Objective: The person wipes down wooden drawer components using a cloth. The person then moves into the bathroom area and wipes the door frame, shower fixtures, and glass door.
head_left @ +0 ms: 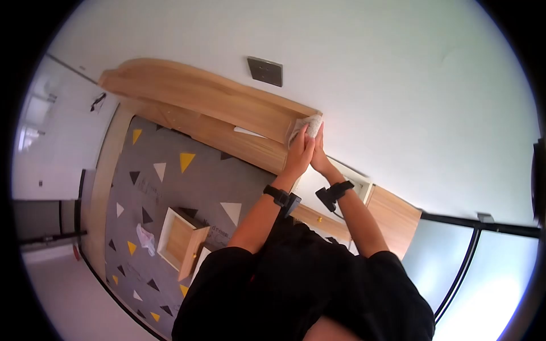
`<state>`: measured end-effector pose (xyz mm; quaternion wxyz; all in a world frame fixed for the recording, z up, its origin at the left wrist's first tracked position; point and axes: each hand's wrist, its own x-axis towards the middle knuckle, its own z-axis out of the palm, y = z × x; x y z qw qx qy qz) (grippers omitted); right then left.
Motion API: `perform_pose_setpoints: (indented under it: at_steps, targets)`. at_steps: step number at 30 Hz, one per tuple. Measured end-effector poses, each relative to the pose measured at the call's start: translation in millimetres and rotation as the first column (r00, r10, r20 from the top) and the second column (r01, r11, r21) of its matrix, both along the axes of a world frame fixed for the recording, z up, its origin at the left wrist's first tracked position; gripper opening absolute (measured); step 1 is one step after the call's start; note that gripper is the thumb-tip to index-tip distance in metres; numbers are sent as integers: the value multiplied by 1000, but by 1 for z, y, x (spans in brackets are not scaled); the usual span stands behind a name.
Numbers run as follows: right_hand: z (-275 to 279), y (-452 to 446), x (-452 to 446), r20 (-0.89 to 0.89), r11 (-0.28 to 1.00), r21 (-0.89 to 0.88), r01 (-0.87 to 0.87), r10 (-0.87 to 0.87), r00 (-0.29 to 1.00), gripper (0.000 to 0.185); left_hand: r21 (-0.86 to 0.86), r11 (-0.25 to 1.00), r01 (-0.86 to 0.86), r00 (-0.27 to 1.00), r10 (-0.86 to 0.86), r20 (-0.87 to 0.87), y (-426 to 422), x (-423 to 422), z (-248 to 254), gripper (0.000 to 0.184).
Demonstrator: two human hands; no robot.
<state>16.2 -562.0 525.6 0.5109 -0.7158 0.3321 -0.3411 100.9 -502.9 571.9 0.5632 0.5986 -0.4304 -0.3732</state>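
A pale cloth [311, 123] is bunched over the right-hand end of a long wooden headboard or shelf unit [210, 102]. My left hand [299, 154] presses on it from the near side, fingers closed together over the fabric. Against the cloth's right side, by the wall, lies my right hand [320, 158], its fingers also together and close to the left ones. The fingertips are partly hidden in the folds. Both wrists wear black bands with small devices. A white flat piece [249, 132] rests in the wooden unit, left of my hands.
A pulled-out wooden drawer [181, 243] sits on the grey patterned mat [165, 193], with a pinkish-white cloth [145, 239] beside it. Below my hands stands a cabinet with an open white compartment [352, 177]. A dark socket plate [265, 71] is on the wall. Frosted glass panels [455, 256] stand at right.
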Motion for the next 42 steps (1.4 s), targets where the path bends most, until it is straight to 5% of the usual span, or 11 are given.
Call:
perform_pose_setpoints:
  at_steps: [3,4,6,9,13,19,25,29,33,37,42]
  targets:
    - [-37,-19,-8,-645,486,-750,-449,-386,660,85,79,995,58,997,-62,51,-6,12,-3,56]
    - [-39,-16,-9,-651,495,-746,-445,-401,644,85,77,994,81,996,-85,41,-8,12,-7,56]
    - [-32,0,-11,-23,998,57,-12,13,1000,82,23,993,-113,991,111,76,-11,4,-15,46]
    - [50,37,4,-207,959,190,210,-170,964,82,-77,976,-204,973,211,96,4,-1,-3,37]
    - [39,62,-1,-385,948,-120,294,-317,867,76,-273,950,-149,938,223,264,26,5,-14,29]
    - [42,55,-46,-170,909,-271,318,-370,913,44,-215,975,63,790,83,607,55,14,-10,13]
    - [40,15,-127,-21,458,119,881,-886,464,30,-298,892,339,849,-155,505,42,-22,3,14]
    - [47,56,-167,-157,517,142,844,-830,535,37,-164,885,436,855,-350,383,22,-40,-8,42]
    - [46,138,-175,-131,653,98,751,-739,661,38,3,721,693,716,-690,106,14,-85,-33,85]
    - [57,206,-193,-113,541,412,733,-768,630,47,221,173,960,224,-947,-231,25,-130,-18,63]
    - [62,286,-247,-31,400,577,712,-861,508,56,235,113,965,136,-987,-86,74,-205,-2,46]
